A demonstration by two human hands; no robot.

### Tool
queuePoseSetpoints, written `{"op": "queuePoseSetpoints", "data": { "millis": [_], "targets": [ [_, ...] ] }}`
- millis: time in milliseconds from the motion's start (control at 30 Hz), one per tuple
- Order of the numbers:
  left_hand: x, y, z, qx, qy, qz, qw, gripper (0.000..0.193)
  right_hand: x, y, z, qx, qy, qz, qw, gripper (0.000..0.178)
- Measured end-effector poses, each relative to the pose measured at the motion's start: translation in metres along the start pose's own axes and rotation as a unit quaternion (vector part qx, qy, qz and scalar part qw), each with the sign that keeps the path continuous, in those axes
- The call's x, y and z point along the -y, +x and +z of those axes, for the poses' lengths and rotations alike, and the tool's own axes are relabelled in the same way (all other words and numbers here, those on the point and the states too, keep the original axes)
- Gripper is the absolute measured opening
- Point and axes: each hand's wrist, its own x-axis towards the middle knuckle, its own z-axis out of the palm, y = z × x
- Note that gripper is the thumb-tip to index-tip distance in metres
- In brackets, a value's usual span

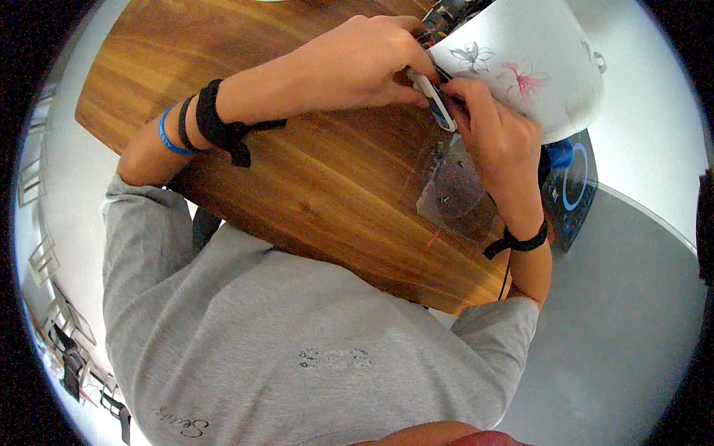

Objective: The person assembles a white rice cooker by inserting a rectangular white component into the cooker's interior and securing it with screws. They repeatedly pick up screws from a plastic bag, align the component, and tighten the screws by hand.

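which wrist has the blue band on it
The left wrist: a blue band sits there beside black straps. The right wrist carries only a black strap.

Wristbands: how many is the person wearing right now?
4: a blue wristband, a thin black band and a wide black strap on the left forearm, one black strap on the right wrist. None appear hidden.

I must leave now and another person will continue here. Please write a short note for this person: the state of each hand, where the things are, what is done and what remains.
Left hand: pinching a small white and blue object.
Right hand: gripping the same object from the other side.
Things: a clear plastic piece with a mesh disc lies on the wooden table; a white flowered pot stands behind the hands.
Done and left: cannot be told from this view.
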Motion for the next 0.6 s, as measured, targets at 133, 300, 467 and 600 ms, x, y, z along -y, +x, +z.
{"op": "queuePoseSetpoints", "data": {
  "millis": [133,300,467,600],
  "targets": [
    [0.003,-0.005,0.004,-0.042,0.020,0.021,0.999,0.026,0.003,0.004,-0.003,-0.006,0.032,-0.003,0.999,0.020],
    [-0.005,-0.008,0.000,-0.041,0.010,-0.008,0.999,0.027,0.006,0.005,-0.008,0.021,0.052,0.004,0.998,0.018],
    [-0.016,-0.012,-0.004,-0.028,0.041,-0.042,0.998,0.027,0.009,0.005,-0.012,0.039,0.058,0.008,0.998,0.018],
    [-0.011,-0.010,-0.001,-0.072,0.076,0.011,0.994,0.027,0.011,0.001,-0.010,0.059,0.101,0.028,0.993,0.018]
  ]
}}
